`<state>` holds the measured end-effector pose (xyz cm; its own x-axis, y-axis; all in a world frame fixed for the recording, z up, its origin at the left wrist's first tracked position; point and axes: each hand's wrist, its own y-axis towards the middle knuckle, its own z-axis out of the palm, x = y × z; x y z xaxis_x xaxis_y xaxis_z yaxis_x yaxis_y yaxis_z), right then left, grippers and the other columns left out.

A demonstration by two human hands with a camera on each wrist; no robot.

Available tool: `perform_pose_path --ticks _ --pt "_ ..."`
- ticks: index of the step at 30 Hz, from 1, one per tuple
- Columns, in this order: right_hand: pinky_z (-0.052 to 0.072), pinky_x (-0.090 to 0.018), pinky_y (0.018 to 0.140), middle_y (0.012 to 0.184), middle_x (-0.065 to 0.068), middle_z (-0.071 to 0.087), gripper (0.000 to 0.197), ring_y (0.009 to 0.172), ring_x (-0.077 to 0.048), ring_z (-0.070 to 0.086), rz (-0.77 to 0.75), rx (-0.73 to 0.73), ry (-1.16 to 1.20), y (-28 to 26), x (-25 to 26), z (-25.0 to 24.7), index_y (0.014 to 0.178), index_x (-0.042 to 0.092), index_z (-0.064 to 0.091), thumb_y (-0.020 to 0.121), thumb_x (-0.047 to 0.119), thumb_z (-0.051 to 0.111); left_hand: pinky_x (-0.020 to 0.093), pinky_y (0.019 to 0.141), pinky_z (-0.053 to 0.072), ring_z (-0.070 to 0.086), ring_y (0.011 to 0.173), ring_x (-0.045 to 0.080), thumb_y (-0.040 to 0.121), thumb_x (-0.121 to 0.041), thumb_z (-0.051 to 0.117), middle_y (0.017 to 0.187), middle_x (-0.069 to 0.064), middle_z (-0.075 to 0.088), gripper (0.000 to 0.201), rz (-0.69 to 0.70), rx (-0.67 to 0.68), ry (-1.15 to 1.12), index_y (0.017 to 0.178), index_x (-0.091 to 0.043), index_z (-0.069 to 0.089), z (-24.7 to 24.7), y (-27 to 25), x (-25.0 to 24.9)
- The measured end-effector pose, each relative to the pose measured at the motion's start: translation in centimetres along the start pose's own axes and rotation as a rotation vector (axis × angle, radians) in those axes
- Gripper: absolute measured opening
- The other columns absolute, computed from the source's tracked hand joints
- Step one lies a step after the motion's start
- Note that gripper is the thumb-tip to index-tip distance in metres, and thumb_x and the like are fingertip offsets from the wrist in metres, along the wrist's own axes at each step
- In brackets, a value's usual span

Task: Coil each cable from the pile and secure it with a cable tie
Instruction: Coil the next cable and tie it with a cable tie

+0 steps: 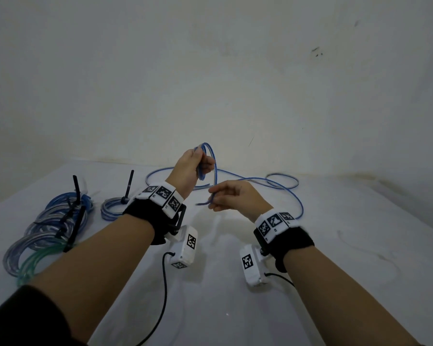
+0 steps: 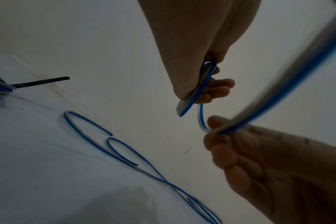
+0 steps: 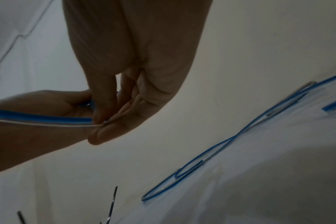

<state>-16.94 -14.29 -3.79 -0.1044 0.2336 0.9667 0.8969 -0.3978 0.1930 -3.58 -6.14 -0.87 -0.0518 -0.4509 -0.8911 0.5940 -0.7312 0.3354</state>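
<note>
A thin blue cable (image 1: 280,187) lies in loose curves on the white table (image 1: 335,245) near the far wall. My left hand (image 1: 195,166) is raised and grips a small coil of it (image 1: 209,156), seen in the left wrist view as stacked loops (image 2: 194,97) pinched between thumb and fingers. My right hand (image 1: 233,198), lower and to the right, pinches the same cable (image 1: 205,202) a short way along; in the right wrist view the strand (image 3: 48,120) runs into its fingertips (image 3: 100,121). The rest of the cable (image 2: 125,153) trails over the table.
Several coiled cables (image 1: 50,228) bound with black cable ties (image 1: 76,188) lie at the left. A smaller tied coil (image 1: 113,208) with an upright tie (image 1: 128,186) sits behind my left wrist. A wall rises just past the table's far edge.
</note>
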Motion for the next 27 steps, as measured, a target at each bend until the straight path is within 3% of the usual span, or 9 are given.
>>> perform_pose_path --ticks 4,8,11,13,17,21,24,27 --pt "0.057 -0.024 0.057 0.071 -0.016 0.064 0.008 0.054 -0.017 0.066 -0.048 -0.078 -0.017 0.4 0.7 1.3 0.09 0.0 0.058 0.09 -0.006 0.053 0.016 0.059 0.051 0.065 0.058 0.004 0.103 -0.018 0.024 0.061 -0.005 0.07 0.034 -0.001 0.037 0.042 0.081 -0.007 0.046 0.2 0.3 0.3" --pt "0.053 -0.025 0.05 0.067 -0.014 0.063 0.007 0.049 -0.018 0.063 -0.082 -0.214 -0.001 0.7 0.5 1.8 0.089 0.003 0.055 0.095 0.005 0.051 0.022 0.063 0.052 0.066 0.06 0.011 0.103 -0.019 0.024 0.062 0.0 0.069 0.037 -0.027 0.004 -0.116 0.076 -0.008 0.047 0.3 -0.7 0.1" --pt "0.049 -0.024 0.046 0.063 -0.012 0.063 0.012 0.044 -0.016 0.059 -0.063 -0.27 -0.007 0.8 0.5 2.2 0.086 0.005 0.054 0.096 0.009 0.05 0.024 0.066 0.054 0.066 0.067 0.014 0.103 -0.022 0.023 0.073 0.005 0.069 0.037 -0.034 0.022 -0.138 0.087 -0.003 0.052 0.4 -1.1 0.2" --pt "0.046 -0.023 0.043 0.061 -0.01 0.061 0.015 0.041 -0.014 0.056 -0.044 -0.294 -0.002 0.8 0.6 2.4 0.084 0.005 0.052 0.097 0.012 0.048 0.024 0.067 0.054 0.066 0.069 0.013 0.104 -0.024 0.021 0.08 0.007 0.066 0.038 -0.045 0.044 -0.106 0.095 -0.002 0.051 0.8 -1.2 0.6" --pt "0.042 -0.022 0.041 0.058 -0.009 0.06 0.018 0.037 -0.014 0.052 -0.007 -0.323 0.035 0.8 0.9 2.6 0.08 0.005 0.051 0.096 0.013 0.05 0.021 0.059 0.049 0.058 0.061 0.01 0.104 -0.024 0.023 0.078 0.005 0.054 0.033 -0.014 0.134 0.004 0.087 -0.007 0.046 1.0 -1.1 1.0" --pt "0.046 -0.022 0.045 0.062 -0.009 0.062 0.012 0.042 -0.013 0.056 -0.019 -0.306 -0.034 0.4 0.9 2.1 0.081 0.004 0.06 0.091 0.01 0.057 0.017 0.055 0.042 0.046 0.059 0.01 0.103 -0.026 0.028 0.069 0.0 0.044 0.028 0.016 0.099 0.152 0.083 -0.012 0.042 1.4 -1.2 1.0" --pt "0.047 -0.027 0.052 0.066 -0.008 0.063 0.011 0.051 -0.015 0.057 -0.082 -0.443 -0.138 0.5 0.5 0.9 0.082 0.003 0.065 0.086 0.012 0.059 0.013 0.049 0.037 0.038 0.056 0.01 0.103 -0.024 0.028 0.065 0.0 0.038 0.03 0.05 0.047 0.248 0.078 -0.015 0.041 1.8 -0.9 0.7" --pt "0.049 -0.031 0.071 0.093 -0.004 0.062 0.014 0.08 -0.016 0.058 -0.238 -0.601 -0.223 0.3 0.5 -0.6 0.094 0.018 0.06 0.084 0.027 0.062 0.014 0.048 0.031 0.033 0.049 0.006 0.103 -0.021 0.027 0.062 0.0 0.034 0.033 0.031 0.119 0.336 0.075 -0.014 0.041 2.2 -0.7 0.2"
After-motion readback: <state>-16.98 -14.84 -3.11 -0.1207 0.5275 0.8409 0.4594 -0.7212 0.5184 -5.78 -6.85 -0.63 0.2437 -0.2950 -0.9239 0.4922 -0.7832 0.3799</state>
